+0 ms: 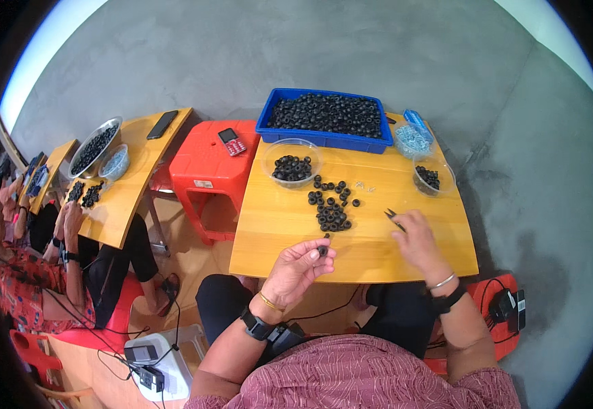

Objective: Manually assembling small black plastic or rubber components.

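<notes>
My left hand [294, 273] is closed in a pinch over the table's near edge. Between its thumb and fingertips is a small black ring [322, 251], with another little dark bit [326, 236] just above the fingers. To the right, my right hand [419, 244] is closed around a dark tool with two pointed tips, which looks like tweezers [394, 219]. The tips point up and left, apart from the loose pile of black rings [332, 218] on the wooden table [276, 235]. A few tiny pale pieces [360, 185] lie beyond that pile.
At the back, a blue tray [324, 138] is full of black rings. Clear bowls [292, 185] [434, 191] hold more; another bowl [414, 141] has light-blue pieces. Left are a red stool [208, 160] with a phone [232, 142], and a neighbouring table [140, 170] where other people sit.
</notes>
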A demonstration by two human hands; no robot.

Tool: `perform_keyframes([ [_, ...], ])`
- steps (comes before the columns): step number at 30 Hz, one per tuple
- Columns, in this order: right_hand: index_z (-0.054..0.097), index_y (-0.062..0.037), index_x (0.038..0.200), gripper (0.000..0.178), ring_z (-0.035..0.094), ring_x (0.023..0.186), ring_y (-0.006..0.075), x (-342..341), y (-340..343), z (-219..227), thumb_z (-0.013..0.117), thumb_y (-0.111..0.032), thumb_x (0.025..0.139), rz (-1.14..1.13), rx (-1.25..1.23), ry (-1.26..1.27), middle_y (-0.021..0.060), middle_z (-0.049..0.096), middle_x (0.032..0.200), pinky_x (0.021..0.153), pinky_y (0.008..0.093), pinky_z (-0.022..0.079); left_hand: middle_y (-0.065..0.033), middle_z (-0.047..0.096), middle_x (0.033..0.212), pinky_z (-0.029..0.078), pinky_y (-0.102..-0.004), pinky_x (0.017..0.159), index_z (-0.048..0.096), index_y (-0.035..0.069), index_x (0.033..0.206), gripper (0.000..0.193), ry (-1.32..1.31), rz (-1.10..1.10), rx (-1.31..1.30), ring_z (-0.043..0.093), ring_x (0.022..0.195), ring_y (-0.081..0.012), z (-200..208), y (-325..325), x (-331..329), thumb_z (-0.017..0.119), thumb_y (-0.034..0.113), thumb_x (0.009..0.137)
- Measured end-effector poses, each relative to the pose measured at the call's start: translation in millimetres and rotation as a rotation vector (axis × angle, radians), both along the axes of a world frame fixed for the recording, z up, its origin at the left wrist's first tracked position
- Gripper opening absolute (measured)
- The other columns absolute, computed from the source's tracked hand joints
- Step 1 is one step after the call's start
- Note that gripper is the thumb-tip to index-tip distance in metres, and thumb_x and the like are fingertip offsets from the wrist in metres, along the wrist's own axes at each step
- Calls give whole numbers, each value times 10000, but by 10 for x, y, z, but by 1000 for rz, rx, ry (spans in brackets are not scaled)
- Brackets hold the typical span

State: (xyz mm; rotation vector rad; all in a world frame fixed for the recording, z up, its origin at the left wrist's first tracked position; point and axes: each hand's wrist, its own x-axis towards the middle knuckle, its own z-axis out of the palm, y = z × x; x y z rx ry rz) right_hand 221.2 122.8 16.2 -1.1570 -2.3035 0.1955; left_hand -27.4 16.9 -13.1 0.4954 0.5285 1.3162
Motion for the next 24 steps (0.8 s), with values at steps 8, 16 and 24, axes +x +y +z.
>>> perform_keyframes([
  [8,557,-20,870,190,493,885,330,556,353,-256,605,-56,689,-281,-134,-142,156,511,902,767,389,422,-113,583,961,465,-314,786,537,33,1064,225,-151,-39,224,568,845,-184,34,-25,38,512,74,844],
  [16,542,-3,873,139,551,703,263,-91,-322,192,553,-5,734,161,-255,401,122,540,782,645,310,446,-103,590,941,479,-310,781,545,37,1055,221,-40,-3,170,581,827,-170,169,-108,72,521,67,837],
  [24,510,-23,960,222,572,686,222,-646,-850,532,557,15,747,464,-172,411,115,538,774,610,293,463,-76,609,875,487,-257,721,556,19,1018,218,124,40,246,586,763,-139,244,-186,146,564,19,800],
])
